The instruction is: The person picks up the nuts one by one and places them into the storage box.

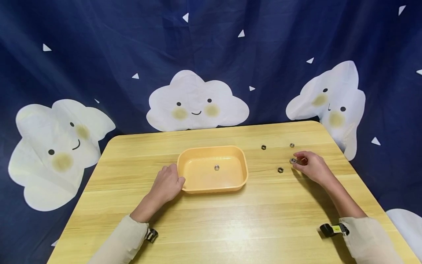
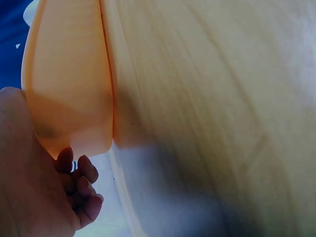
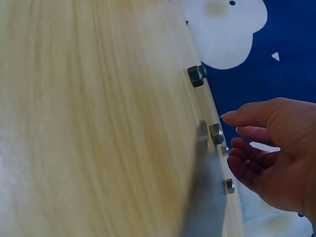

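My left hand (image 1: 166, 183) grips the left end of a yellow plastic tray (image 1: 211, 190), thumb at its front corner. In the left wrist view its fingers (image 2: 89, 210) curl by the end of the tray wall (image 2: 69, 74). One silver hex nut (image 1: 216, 167) lies in the tray. At the right of the table, my right hand (image 1: 311, 165) reaches down to a silver hex nut (image 1: 292, 161). In the right wrist view, its thumb and fingers stand apart just beside that nut (image 3: 216, 134).
Two dark hex nuts (image 1: 280, 170) lie left of the right hand, the other one (image 1: 263, 147) farther back. A smaller silver nut (image 1: 292, 145) lies behind that hand. The wooden table (image 1: 211, 223) ends at a blue curtain (image 1: 204, 44) with clouds.
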The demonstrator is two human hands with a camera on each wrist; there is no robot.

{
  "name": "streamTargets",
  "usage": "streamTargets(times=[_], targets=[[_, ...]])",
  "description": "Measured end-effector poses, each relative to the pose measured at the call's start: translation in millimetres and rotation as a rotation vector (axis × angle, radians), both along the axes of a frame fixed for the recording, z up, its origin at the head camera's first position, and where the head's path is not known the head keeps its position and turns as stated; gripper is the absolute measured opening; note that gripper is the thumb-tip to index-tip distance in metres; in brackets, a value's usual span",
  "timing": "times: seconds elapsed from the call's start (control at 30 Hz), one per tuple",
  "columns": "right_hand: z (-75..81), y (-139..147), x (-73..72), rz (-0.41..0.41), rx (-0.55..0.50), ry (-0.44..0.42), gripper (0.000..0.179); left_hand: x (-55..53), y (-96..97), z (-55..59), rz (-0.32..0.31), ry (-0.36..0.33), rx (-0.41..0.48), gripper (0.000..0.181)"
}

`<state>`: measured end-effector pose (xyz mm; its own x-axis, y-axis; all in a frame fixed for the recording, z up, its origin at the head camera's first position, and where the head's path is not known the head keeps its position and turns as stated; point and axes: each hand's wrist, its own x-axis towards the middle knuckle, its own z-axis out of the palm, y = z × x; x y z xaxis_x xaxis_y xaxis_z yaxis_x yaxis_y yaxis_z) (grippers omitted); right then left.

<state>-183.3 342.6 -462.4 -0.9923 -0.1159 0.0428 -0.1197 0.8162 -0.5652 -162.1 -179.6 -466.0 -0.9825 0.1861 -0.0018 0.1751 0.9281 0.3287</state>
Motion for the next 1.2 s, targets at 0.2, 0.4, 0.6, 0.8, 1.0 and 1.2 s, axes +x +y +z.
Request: streamTargets(times=[0.2,0.4,0.6,0.8,1.0,1.2], targets=[[-9.1,3.5,-4.4,0.001,0.037,-0.041,0.043,1.0,0.4,-2.3,0.0,-0.008,0.009,0.018],[-13.7,4.8,-5.7,-0.022,0.04,-0.04,0.044,2.0,1.2,-3.4,0.003,-0.01,0.015,0.019],[-16.4,1.9,-9.2,-0.041,0.037,-0.006,0.034,1.9,0.1,-3.0,-0.001,0.004,0.012,0.02],[-16.4,0.7,-14.0,-0.023,0.071,0.023,0.026,0.2,-0.6,-3.5,0.008,0.012,0.011,0.021],[-16.7,0.7,-16.2,-0.001,0.088,0.003,0.024,-0.5,-0.9,-3.6,0.015,0.003,0.018,0.022],[-14.9,2.5,-16.7,-0.002,0.091,0.016,0.025,-0.1,-1.3,-2.9,0.011,0.01,0.024,0.021]])
